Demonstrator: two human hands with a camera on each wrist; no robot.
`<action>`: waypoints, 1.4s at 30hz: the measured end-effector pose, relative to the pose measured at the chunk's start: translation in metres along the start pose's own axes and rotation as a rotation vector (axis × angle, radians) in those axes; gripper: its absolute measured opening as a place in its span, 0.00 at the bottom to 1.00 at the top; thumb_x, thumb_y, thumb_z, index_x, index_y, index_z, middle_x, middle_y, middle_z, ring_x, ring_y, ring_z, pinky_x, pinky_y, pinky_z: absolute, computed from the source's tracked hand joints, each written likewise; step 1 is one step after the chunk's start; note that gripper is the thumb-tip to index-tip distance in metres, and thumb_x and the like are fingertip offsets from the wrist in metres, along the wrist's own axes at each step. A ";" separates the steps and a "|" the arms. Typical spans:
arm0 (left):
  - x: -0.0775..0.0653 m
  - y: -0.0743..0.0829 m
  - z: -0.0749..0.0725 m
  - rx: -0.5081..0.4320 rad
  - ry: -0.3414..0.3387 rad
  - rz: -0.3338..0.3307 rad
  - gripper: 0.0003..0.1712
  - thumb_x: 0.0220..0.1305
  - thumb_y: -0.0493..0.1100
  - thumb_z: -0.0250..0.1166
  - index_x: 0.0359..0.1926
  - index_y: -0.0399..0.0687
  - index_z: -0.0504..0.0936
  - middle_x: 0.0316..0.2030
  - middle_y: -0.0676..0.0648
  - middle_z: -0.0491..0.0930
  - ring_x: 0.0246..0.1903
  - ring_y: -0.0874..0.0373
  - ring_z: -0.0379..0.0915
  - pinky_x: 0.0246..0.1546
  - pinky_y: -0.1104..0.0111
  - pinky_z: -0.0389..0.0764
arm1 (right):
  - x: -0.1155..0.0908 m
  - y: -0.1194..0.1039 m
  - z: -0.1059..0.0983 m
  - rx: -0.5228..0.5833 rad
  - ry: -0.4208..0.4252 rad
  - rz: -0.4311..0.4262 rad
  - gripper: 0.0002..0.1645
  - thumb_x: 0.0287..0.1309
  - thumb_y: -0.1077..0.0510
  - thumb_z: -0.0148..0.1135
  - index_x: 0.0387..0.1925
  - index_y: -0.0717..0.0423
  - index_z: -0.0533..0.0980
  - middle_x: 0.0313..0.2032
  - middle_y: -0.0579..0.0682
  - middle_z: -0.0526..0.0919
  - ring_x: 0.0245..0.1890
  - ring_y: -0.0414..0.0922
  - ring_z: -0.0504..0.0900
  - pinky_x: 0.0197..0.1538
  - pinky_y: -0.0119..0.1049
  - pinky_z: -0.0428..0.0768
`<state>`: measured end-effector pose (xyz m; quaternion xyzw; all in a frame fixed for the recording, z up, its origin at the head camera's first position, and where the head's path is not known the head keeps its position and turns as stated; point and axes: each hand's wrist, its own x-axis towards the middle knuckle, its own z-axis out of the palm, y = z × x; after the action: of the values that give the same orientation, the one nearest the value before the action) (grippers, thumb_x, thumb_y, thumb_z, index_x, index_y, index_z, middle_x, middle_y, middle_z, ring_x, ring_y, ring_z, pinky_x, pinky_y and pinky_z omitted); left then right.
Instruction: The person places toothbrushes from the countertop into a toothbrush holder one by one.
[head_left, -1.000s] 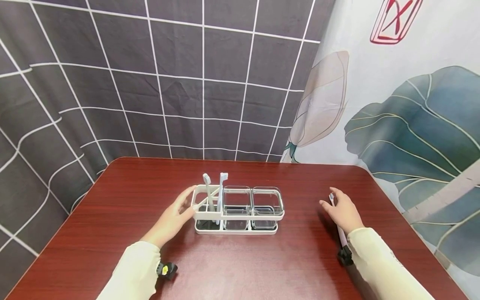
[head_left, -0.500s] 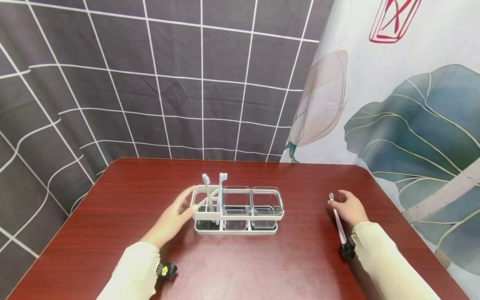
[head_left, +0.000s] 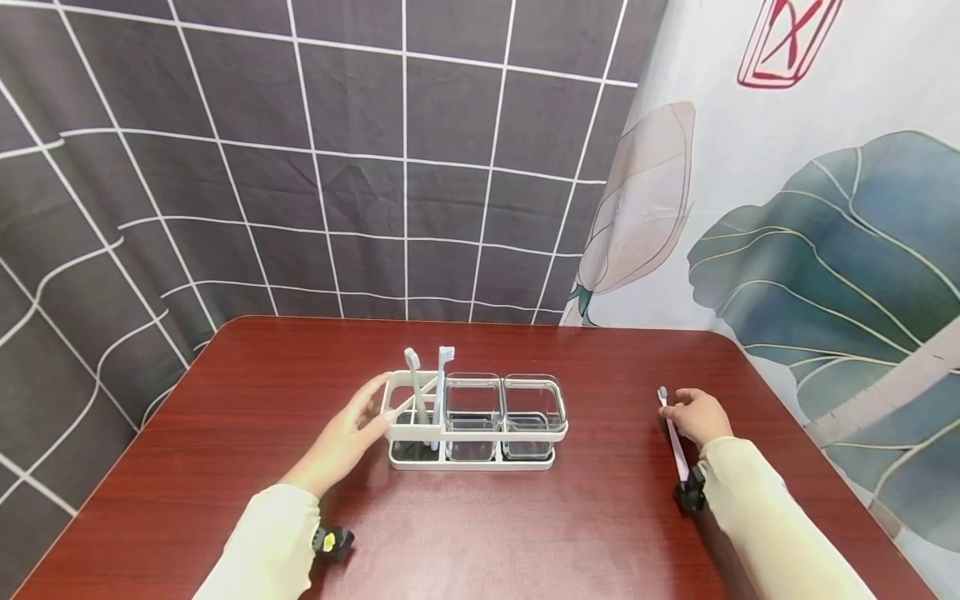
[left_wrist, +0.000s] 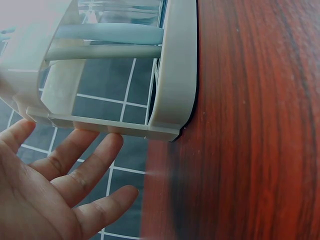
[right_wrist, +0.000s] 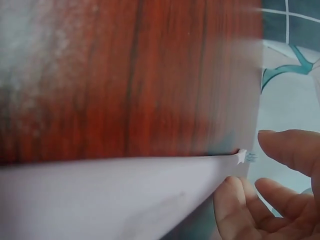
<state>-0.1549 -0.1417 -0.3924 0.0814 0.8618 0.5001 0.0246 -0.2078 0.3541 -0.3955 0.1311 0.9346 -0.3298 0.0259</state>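
Observation:
My left hand touches the left end of a white toothbrush holder. In the left wrist view, the fairly straight fingers of that hand rest against the holder's side bar. A greyish toothbrush and a pale blue toothbrush stand in its left compartment. Two clear cups fill the other compartments. On the right, my right hand is beside a pale pink toothbrush. The right wrist view shows thumb and fingers apart, on either side of its bristled head.
The red-brown wooden table extends between the hands and in front of the holder. A dark checked curtain hangs behind the table, and a leaf-patterned white curtain hangs at the right.
My right hand has shifted right from over the pink toothbrush to its right side, then slightly lower, leaving more of the handle visible. The left hand and holder stay put.

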 end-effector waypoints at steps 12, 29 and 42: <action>0.000 -0.002 0.000 -0.001 0.003 -0.003 0.36 0.68 0.48 0.57 0.73 0.58 0.55 0.66 0.32 0.64 0.62 0.35 0.65 0.62 0.42 0.63 | 0.012 0.005 -0.003 0.120 -0.051 0.028 0.23 0.58 0.65 0.60 0.49 0.82 0.70 0.37 0.70 0.80 0.29 0.43 0.81 0.36 0.44 0.84; 0.000 0.000 -0.002 0.006 0.000 0.016 0.36 0.68 0.49 0.57 0.73 0.56 0.56 0.66 0.34 0.64 0.62 0.34 0.64 0.61 0.40 0.63 | 0.017 0.003 -0.002 0.065 -0.035 0.076 0.14 0.55 0.68 0.62 0.40 0.77 0.75 0.26 0.56 0.81 0.22 0.38 0.77 0.30 0.37 0.83; 0.001 -0.002 0.000 0.007 -0.004 0.012 0.35 0.68 0.49 0.57 0.73 0.58 0.56 0.65 0.33 0.65 0.62 0.36 0.65 0.60 0.41 0.64 | 0.015 -0.001 0.000 -0.018 -0.050 0.044 0.12 0.55 0.67 0.61 0.38 0.76 0.78 0.31 0.63 0.82 0.27 0.47 0.79 0.30 0.38 0.82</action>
<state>-0.1564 -0.1426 -0.3934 0.0877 0.8630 0.4970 0.0233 -0.2229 0.3572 -0.3973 0.1431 0.9334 -0.3239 0.0579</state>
